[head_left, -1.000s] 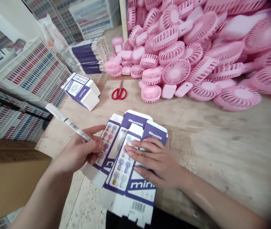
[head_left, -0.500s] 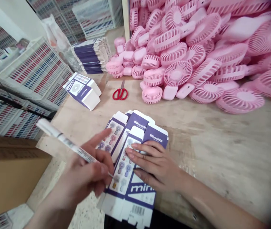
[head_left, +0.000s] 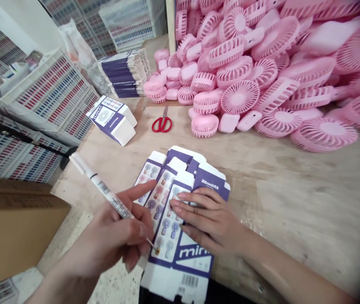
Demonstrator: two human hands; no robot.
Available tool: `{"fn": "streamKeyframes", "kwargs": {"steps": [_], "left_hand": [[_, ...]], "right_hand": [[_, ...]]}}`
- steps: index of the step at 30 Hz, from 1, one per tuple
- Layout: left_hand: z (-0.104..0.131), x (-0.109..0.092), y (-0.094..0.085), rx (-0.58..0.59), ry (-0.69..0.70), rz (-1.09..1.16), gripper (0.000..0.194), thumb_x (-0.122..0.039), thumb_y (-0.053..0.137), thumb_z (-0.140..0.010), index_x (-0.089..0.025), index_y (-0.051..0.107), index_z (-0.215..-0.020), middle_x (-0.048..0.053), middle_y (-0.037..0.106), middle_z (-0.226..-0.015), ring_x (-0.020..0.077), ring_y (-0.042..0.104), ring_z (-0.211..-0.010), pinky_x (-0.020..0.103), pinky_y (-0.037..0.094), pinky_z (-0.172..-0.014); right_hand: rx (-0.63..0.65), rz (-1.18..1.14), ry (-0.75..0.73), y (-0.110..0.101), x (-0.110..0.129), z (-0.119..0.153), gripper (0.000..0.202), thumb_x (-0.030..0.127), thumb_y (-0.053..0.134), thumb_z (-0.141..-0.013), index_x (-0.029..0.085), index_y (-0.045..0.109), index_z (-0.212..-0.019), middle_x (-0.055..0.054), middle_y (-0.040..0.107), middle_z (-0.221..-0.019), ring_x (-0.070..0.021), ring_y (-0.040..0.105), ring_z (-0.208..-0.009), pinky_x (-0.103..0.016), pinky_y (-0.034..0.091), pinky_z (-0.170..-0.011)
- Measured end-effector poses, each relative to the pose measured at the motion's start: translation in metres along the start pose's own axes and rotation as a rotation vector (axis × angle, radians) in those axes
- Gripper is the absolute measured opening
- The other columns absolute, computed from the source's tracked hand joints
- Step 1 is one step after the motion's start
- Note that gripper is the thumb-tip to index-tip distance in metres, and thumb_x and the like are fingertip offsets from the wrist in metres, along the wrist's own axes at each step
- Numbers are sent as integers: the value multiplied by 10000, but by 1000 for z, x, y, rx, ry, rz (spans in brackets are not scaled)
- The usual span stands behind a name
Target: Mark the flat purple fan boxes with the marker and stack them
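My left hand (head_left: 126,232) is closed round a white pen (head_left: 108,193), its index finger stretched out. The thin tip meets the lower left of the top flat box (head_left: 170,228), near a small yellowish mark. My right hand (head_left: 211,219) lies with fingers spread on that box, pressing its upper right part. Beneath it, more flattened purple-and-white boxes (head_left: 210,179) fan out, printed with small fan pictures. The lowest edge of the pile hangs over the table's front edge.
Red-handled scissors (head_left: 162,123) lie behind the boxes. A folded-up box (head_left: 113,120) sits at the left, with a stack of flat boxes (head_left: 124,74) behind. Pink fans (head_left: 240,97) heap along the back right of the wooden table (head_left: 294,198). Plastic crates (head_left: 50,93) and a carton (head_left: 18,228) stand left.
The pen now stands more steeply, and its tip has moved slightly down and right. The boxes under the top one are spread differently, showing another picture strip. The view has shifted slightly.
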State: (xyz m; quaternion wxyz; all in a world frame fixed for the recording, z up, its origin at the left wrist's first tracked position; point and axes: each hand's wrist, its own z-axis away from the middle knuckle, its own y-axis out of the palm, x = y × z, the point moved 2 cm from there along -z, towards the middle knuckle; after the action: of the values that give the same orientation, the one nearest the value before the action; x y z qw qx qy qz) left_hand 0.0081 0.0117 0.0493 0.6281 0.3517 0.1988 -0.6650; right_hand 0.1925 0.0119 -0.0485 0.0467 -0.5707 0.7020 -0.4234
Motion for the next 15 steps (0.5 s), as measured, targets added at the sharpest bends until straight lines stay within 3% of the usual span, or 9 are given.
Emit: {"fn": "streamKeyframes", "kwargs": {"steps": [3,5,6,11,15], "left_hand": [[-13,-11,-11,-185,298,-44,325,-170,605,-618,-150,614,-941,-14,579,-517,76,446,-345,168,328,-321],[-22,-12,-19,-377,511,-93,70,-138,590,-625,-160,554,-681,-22,577,-511,72,459,-372,174,334,-361],[-26,-10,-23,-453,567,-135,95,-122,583,-630,-166,500,-614,-29,576,-515,69,455,-381,176,329,-369],[-36,9,-29,-677,591,-418,124,-123,566,-675,-186,483,-607,-45,545,-550,80,441,-433,197,332,-399],[-33,11,-28,-748,591,-564,94,-127,549,-681,-190,524,-617,-41,531,-543,95,456,-469,211,352,-435]], "right_hand": [[4,-2,-7,0,0,-1,366,210,507,-854,139,469,-1211,-26,609,-1188,-145,439,-1221,-351,332,-979],[13,-5,-2,1,-1,-1,378,218,506,-856,142,458,-1223,-24,603,-1196,-144,437,-1224,-356,338,-977],[19,-9,2,1,-1,-1,381,223,505,-856,147,453,-1227,-21,601,-1200,-143,436,-1225,-359,341,-977],[32,-29,12,0,-2,-1,368,229,498,-864,169,457,-1225,-5,593,-1210,-136,438,-1221,-360,334,-983],[38,-45,8,0,-3,-2,363,213,508,-860,157,464,-1216,-11,583,-1221,-142,428,-1228,-364,316,-991]]}}
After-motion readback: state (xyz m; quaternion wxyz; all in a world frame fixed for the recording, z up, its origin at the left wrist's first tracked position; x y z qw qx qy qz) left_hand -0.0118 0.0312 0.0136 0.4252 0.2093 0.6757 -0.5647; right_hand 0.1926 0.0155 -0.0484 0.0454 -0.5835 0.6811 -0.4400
